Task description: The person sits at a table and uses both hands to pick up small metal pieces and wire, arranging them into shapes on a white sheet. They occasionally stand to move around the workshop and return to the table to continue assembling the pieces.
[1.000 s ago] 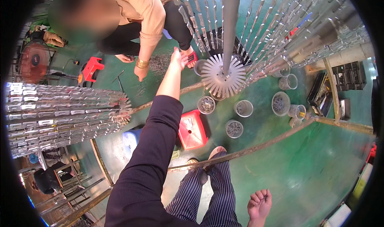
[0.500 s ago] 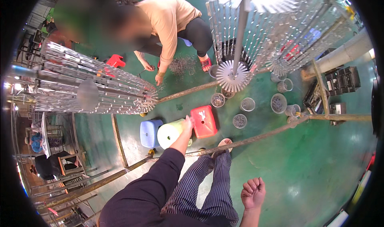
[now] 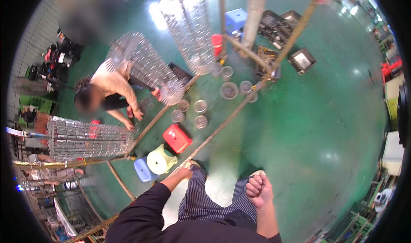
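Observation:
My left hand is beside the long wooden bar, low in front of me; its fingers are mostly hidden, and contact with the bar is unclear. Close by stand a pale green stool, a blue stool and a red stool. Over the floor by my foot, my right hand is held up with curled fingers. Whatever lies inside that fist, if anything, is hidden.
Several clear tubs of small parts stand beyond the bar. Racks hung with metal pieces rise at the left and far side. A crouching person reaches to the floor. Dark crates sit at the far right.
My left hand has drawn back from between the green and red stools toward the bar. The view has turned right; my feet are farther apart. My right hand remains curled.

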A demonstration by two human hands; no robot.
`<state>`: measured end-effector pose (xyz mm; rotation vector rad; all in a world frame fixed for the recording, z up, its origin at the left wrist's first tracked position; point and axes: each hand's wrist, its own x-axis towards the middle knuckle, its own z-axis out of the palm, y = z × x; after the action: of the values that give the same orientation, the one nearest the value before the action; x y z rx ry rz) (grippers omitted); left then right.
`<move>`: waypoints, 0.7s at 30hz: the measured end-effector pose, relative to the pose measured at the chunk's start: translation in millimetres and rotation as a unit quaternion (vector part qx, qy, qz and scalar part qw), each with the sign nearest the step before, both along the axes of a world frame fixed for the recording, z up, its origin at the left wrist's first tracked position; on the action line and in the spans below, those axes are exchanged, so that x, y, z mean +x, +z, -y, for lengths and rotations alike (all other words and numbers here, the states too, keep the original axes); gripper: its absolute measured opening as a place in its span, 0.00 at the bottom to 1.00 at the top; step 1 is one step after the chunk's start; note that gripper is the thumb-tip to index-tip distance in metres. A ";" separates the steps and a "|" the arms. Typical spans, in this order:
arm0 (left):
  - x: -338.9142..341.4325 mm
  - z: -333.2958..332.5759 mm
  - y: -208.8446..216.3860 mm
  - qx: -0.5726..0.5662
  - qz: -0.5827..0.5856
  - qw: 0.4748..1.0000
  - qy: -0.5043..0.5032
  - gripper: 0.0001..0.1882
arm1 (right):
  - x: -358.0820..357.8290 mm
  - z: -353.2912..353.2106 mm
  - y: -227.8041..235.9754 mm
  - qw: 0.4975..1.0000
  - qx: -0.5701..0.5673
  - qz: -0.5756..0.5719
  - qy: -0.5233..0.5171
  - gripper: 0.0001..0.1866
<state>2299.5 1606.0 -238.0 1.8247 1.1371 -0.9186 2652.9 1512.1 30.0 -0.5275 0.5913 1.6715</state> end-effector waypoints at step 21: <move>554.7 -34.5 120.2 0.107 0.143 0.981 0.077 0.17 | 534.5 52.1 107.0 0.951 0.055 0.124 -0.279 0.22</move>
<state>2854.2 1640.5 -117.8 1.9325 1.2081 -0.4416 3187.4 1460.0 137.0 -0.4302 0.4074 1.0745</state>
